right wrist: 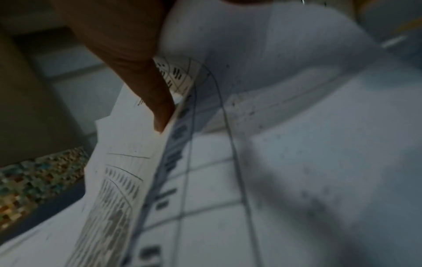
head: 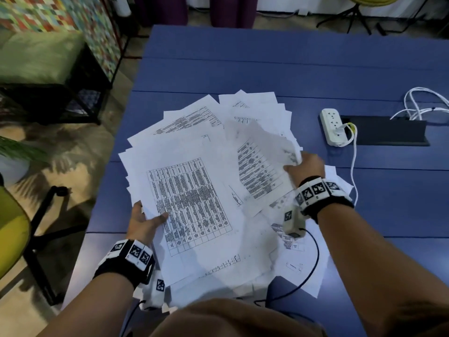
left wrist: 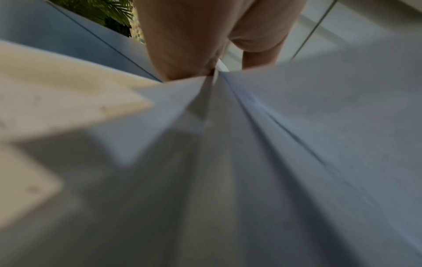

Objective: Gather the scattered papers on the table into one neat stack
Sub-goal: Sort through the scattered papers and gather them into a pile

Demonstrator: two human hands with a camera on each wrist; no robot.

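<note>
papers [head: 194, 203] fanned on table [head: 243, 69], gripped by left hand [head: 143, 222], right hand [head: 306, 166]

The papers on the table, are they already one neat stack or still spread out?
Still spread out. The papers fan at different angles with corners sticking out, while the left hand and right hand grip them.

A blue bench [head: 267, 64] fills the room's middle. A white power strip [head: 331, 126] lies on it. Left stand a green cushioned seat [head: 36, 57], a colourful checked panel [head: 48, 13] and a yellow chair [head: 12, 234].
</note>
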